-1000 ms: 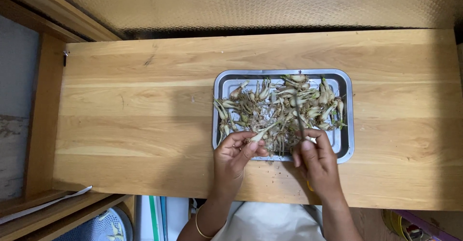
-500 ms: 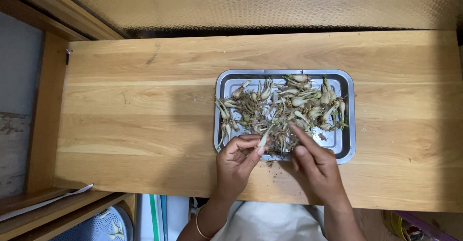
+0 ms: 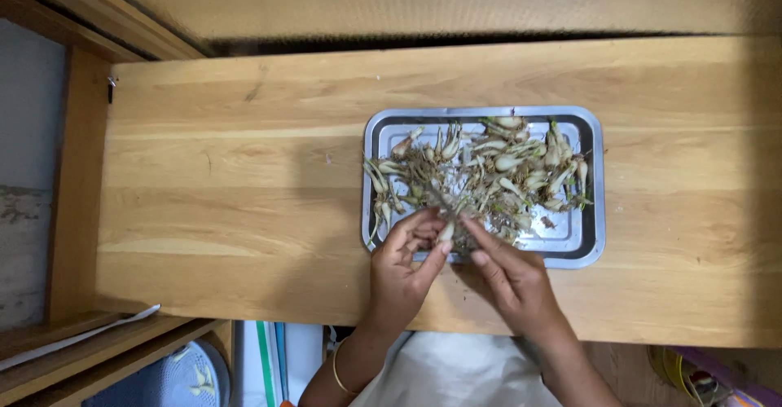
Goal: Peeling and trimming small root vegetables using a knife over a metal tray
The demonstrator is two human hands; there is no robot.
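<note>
Head view, looking straight down: your left hand [image 3: 403,272] and right hand [image 3: 509,281] meet over the near edge of a shallow metal tray [image 3: 593,248] that sits on a pale wooden tabletop [image 3: 236,203]. The tray is set close to you, toward the right of the board, so both hands can work over it and scraps fall inside its rim.

Your left fingers [image 3: 419,228] are curled in, thumb and forefinger pinched on one small pale bulb [image 3: 447,230] with a thin stalk, held just above the tray's near left part. Your right fingers [image 3: 481,240] are stretched nearly straight and close together, their tips touching the same bulb from the other side; whether they grip it or only steady it is hard to tell at this size.

Beyond your fingers lies the heap of small bulbs with roots and stalks [image 3: 489,171], spread across most of the tray. A bare patch of metal shows at the near right corner. A thin bangle [image 3: 336,372] sits on your left wrist.
</note>
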